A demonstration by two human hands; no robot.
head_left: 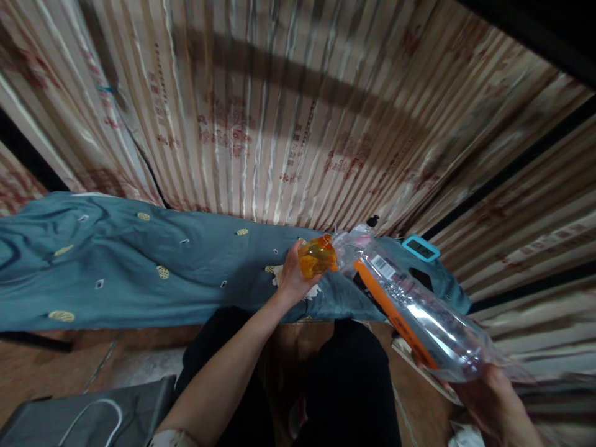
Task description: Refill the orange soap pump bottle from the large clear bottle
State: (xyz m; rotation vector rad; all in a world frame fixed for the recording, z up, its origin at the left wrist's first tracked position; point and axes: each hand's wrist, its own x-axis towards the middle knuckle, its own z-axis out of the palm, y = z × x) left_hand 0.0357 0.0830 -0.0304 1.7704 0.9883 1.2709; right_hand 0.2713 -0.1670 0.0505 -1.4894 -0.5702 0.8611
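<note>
Fingers clamped: with left hand (291, 278) on amber item (317, 257), mid-frame; with right hand (497, 397) on base of clear bottle (433, 320), lower right; long axis slanting up-left, neck end near amber item.

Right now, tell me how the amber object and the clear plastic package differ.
The amber object is short; the clear plastic package is far longer. The package shows a barcode and orange strip; the amber object shows neither. The left hand holds the amber object; the right hand holds the package. Both look shiny.
</note>
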